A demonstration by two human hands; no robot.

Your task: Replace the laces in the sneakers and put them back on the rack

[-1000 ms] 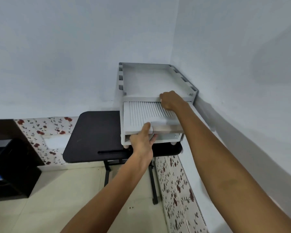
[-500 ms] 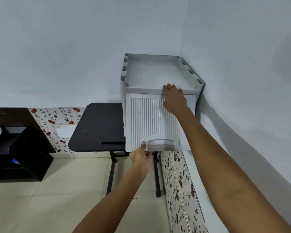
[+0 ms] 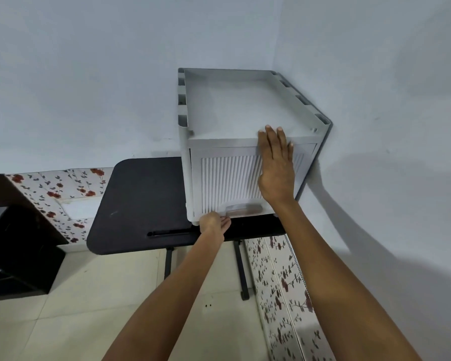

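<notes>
rack: white plastic box [image 3: 245, 108], sits on the dark bench [image 3: 146, 194], tucked into the wall corner
door: ribbed front flap [image 3: 229, 183], hangs down flush with the rack front, looks closed
right grip: [image 3: 276, 165] fingers spread flat, palm pressing the upper right of the door, fingertips over the rack's top edge
left grip: [image 3: 214, 224] at the rack's lower front edge, just left of the handle [image 3: 242, 208]; fingertips partly hidden, so I cannot tell if they curl under the lip or just push
sneakers: not in view; likely inside the rack behind the door, can't confirm
stage: judged as the final close-up of the rack
risk 1: door may not latch if the bottom isn't pushed home, and could swing open again
risk 2: left fingers may get pinched between the door lip and the rack base
risk 3: a hard push could slide the rack back on the bench, since it looks light
writing: none readable on the rack, door or handle; no brand or label seen
nearby: floral tiles [image 3: 279, 282] below the rack
</notes>
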